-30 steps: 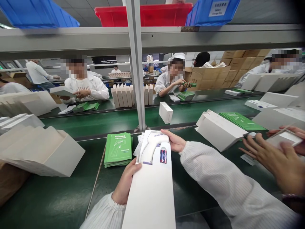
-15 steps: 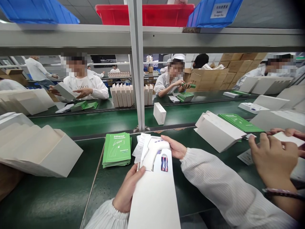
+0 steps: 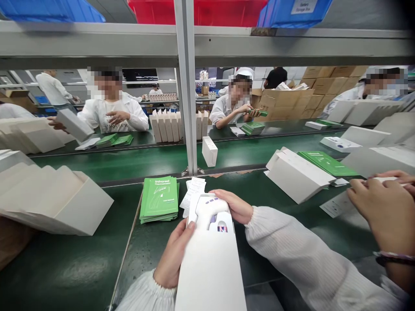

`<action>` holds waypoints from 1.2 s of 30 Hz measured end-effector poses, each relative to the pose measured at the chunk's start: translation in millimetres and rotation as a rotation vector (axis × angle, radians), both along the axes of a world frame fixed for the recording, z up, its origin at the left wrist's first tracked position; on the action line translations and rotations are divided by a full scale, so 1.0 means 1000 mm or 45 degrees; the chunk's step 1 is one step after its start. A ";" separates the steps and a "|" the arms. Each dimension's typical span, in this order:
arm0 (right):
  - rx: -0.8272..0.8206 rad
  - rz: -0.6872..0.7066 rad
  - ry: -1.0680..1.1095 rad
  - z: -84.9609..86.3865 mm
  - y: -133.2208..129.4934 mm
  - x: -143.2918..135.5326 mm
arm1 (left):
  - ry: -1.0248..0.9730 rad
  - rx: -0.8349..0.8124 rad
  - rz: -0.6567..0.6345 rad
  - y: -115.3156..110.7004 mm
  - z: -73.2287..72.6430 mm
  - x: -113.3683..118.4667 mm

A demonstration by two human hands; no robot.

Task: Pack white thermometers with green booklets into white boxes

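My left hand [image 3: 174,255] is wrapped round the side of a long white box [image 3: 211,272], its thumb on top near the open end. A white tray [image 3: 193,212] sits partly inside that box. In the tray lies a white infrared thermometer [image 3: 210,206] with purple buttons; the box hides its lower handle. Batteries [image 3: 222,229] show only at one end. My right hand [image 3: 236,206] grips the tray at its far right corner. Just beyond the box are printed slips [image 3: 194,190], and left of them is a stack of green manuals [image 3: 158,199].
Open white boxes [image 3: 87,201] lean at the left. A metal post [image 3: 188,108] rises ahead, by a green conveyor [image 3: 145,162] carrying a small white box [image 3: 209,152]. At the right, a co-worker's hands [image 3: 379,207] work near more boxes [image 3: 298,175] and manuals [image 3: 327,163].
The tray has slid further into the box towards me, covering more of the batteries and thermometer handle. The small box on the conveyor has shifted left.
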State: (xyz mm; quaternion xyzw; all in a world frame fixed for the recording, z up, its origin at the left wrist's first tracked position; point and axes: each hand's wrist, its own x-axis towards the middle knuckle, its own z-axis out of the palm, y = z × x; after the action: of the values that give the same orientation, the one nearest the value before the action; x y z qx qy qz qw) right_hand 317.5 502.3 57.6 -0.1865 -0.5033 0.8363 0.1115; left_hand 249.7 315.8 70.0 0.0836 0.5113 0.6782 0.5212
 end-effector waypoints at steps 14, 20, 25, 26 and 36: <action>1.313 0.838 0.030 0.019 -0.012 0.024 | 0.034 -0.007 0.007 -0.015 -0.012 0.008; 1.147 0.480 0.044 0.021 -0.024 0.034 | 0.034 -0.008 0.137 -0.021 -0.003 0.006; 0.478 -0.018 0.075 0.005 -0.057 0.051 | 0.236 -0.019 0.408 -0.019 -0.003 0.008; 0.432 -0.051 0.091 0.001 -0.063 0.055 | 0.298 -0.007 0.402 -0.018 -0.006 0.010; 0.682 0.046 -0.154 -0.025 -0.069 0.084 | 0.516 0.020 0.281 -0.037 -0.054 0.028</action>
State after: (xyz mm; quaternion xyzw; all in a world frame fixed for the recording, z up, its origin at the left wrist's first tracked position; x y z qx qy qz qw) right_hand 401.3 433.5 32.9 -0.1908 -0.7155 0.6627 0.1116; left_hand 277.4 278.5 16.5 0.1658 0.6063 0.7043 0.3299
